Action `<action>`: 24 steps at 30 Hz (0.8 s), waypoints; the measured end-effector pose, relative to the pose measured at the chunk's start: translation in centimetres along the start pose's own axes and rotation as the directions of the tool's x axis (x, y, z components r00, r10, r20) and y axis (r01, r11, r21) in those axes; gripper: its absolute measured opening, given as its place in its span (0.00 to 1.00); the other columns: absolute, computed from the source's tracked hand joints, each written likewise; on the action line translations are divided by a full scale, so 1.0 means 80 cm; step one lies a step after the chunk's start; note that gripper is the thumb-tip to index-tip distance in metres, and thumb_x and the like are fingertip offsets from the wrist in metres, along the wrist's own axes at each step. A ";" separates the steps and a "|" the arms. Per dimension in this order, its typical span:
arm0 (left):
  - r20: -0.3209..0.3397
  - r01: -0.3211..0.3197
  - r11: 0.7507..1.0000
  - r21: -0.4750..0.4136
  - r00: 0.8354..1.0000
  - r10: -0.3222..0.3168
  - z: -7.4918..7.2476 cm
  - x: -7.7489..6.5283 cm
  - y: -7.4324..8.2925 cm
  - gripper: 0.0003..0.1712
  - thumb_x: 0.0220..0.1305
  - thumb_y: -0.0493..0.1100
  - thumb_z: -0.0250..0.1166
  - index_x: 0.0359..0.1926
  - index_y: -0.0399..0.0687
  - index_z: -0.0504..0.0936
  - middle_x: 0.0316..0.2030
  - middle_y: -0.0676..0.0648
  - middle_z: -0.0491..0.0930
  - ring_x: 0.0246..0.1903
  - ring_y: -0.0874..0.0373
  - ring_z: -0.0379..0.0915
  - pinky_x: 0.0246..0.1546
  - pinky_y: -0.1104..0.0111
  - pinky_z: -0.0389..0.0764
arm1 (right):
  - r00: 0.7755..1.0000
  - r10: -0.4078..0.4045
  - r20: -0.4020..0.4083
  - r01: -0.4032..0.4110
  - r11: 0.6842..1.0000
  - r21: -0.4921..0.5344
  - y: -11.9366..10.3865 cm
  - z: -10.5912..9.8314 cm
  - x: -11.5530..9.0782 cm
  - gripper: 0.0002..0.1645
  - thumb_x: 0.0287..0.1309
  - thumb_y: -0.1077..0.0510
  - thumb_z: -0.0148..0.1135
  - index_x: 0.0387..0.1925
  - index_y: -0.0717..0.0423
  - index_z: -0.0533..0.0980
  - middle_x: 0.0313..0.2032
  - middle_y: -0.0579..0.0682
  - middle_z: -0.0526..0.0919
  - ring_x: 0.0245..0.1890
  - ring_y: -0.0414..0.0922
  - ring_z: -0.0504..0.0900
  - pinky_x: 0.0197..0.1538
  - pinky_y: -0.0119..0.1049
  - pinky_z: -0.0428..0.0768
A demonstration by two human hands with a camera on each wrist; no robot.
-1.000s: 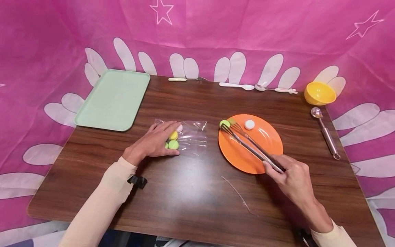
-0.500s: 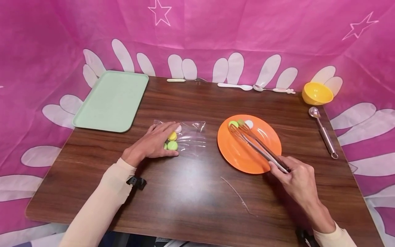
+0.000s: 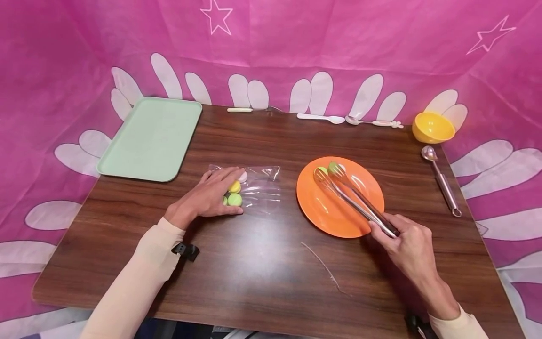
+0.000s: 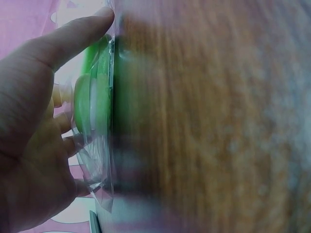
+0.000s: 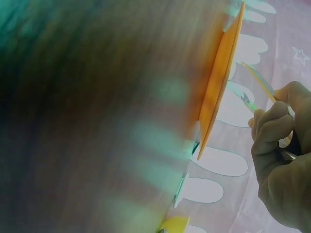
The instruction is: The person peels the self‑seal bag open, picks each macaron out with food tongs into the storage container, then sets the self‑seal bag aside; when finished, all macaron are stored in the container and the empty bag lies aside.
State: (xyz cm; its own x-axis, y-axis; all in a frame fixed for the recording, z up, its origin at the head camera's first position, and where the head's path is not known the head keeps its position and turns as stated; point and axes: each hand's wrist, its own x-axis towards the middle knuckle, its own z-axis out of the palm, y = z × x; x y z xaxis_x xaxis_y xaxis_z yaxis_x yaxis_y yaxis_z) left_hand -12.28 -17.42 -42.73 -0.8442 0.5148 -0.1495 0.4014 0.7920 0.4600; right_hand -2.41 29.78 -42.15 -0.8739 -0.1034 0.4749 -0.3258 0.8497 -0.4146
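Observation:
My left hand (image 3: 213,193) rests with spread fingers over a clear plastic bag (image 3: 264,183). Inside the bag lie a yellow macaron (image 3: 235,187), a green macaron (image 3: 235,200) and a pale one, others being partly covered by the hand. In the left wrist view the thumb lies along the bag's near edge. With my right hand (image 3: 408,242) I grip metal tongs (image 3: 353,202), whose tips are spread slightly above the orange plate (image 3: 334,219). Behind the tips a green macaron (image 3: 322,170) shows on the plate; a white macaron (image 3: 342,168) is mostly hidden.
A pale green tray (image 3: 152,139) lies at the back left. A fork (image 3: 241,110) and spoons, including a white spoon (image 3: 319,117), line the back edge. A yellow bowl (image 3: 433,128) and an ice cream scoop (image 3: 442,183) are at right. A thin tie (image 3: 323,266) lies near the front.
The tongs have shifted right with the green macaron, from the plate's left rim to beside the white one, and their tips have spread. My left hand has stayed on the bag.

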 end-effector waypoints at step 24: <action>-0.018 -0.008 1.000 -0.010 1.000 0.007 0.000 0.000 0.001 0.63 0.60 0.63 0.79 0.86 0.47 0.56 0.83 0.39 0.59 0.83 0.40 0.54 0.82 0.32 0.49 | 0.993 -0.091 0.071 0.081 0.988 0.134 -0.036 0.021 0.006 0.18 0.42 0.62 0.85 0.40 0.57 0.90 0.28 0.45 0.89 0.26 0.32 0.76 0.30 0.20 0.73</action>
State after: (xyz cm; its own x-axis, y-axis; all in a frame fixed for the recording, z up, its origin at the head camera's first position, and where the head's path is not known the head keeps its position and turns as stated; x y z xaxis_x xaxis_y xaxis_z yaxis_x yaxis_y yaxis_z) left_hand -12.28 -17.35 -42.69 -0.8475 0.5146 -0.1303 0.4042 0.7847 0.4700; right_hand -2.47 26.42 -42.02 -0.8640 -0.2163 0.4546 -0.4406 0.7619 -0.4748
